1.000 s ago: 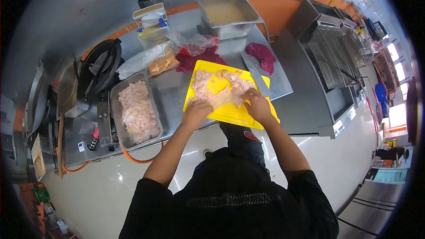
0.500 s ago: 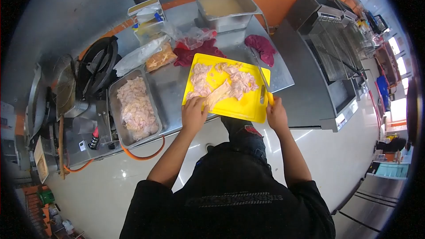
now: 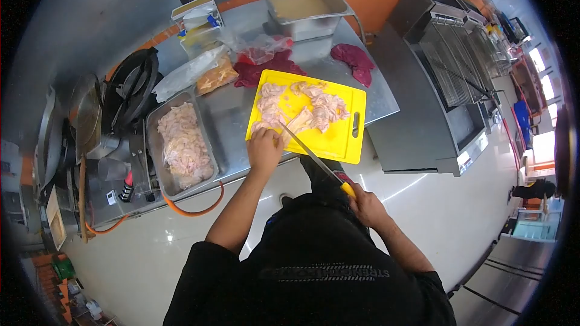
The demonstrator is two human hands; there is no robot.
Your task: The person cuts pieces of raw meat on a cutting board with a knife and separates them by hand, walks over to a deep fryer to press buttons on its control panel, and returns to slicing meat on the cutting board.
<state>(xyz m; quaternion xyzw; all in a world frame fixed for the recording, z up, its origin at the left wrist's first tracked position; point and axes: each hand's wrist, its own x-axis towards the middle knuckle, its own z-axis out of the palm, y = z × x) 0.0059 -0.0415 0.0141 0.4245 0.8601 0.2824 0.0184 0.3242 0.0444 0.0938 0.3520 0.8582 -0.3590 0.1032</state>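
Observation:
A yellow cutting board (image 3: 344, 148) lies at the table's front edge with pieces of raw chicken (image 3: 326, 110) spread on it. At its lower left corner my left hand (image 3: 266, 150) has its fingers curled onto a strip of the chicken, pressing it to the board. My right hand (image 3: 368, 206), in front of the board, is closed round the yellow handle of a long knife (image 3: 314, 158). The blade slants up and left over the board's front edge. Its tip is close to my left fingers, at the chicken; whether it touches the meat I cannot tell.
Left of the board stands a metal pan (image 3: 212, 160) heaped with raw chicken. Behind are a dark red cloth (image 3: 266, 71), a bag of orange food (image 3: 216, 76) and a deep metal container (image 3: 314, 27) of cloudy liquid. Another red cloth (image 3: 353, 63) lies right; a fryer (image 3: 459, 84) stands beyond.
My right hand has swung the knife from the board's right side, blade pointing away, down and left, so its tip is now near my left hand. My left hand stays on the chicken.

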